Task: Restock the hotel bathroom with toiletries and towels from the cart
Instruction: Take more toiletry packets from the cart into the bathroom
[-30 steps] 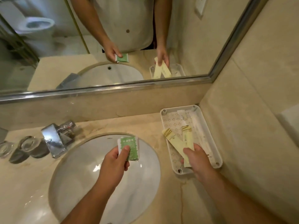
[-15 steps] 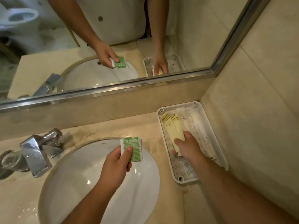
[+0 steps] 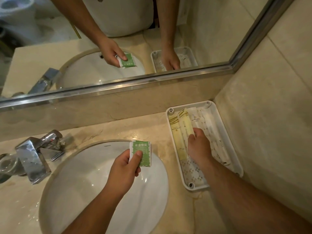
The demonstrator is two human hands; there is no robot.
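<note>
A mirror [image 3: 211, 31] runs above the marble bench [image 3: 94, 132], whose round sink [image 3: 84, 183] lies left of a white tray [image 3: 194, 173] set against the side wall, with a chrome tap [image 3: 33, 157] at the sink's far left. In the tray lie yellow packets [image 3: 179, 132] along the left side and white packets [image 3: 212, 132] beside them; the right hand [image 3: 199, 146] reaches in, fingers curled onto the yellow packets. The left hand [image 3: 123, 169], over the sink, pinches a green sachet [image 3: 143, 152] between thumb and fingers
</note>
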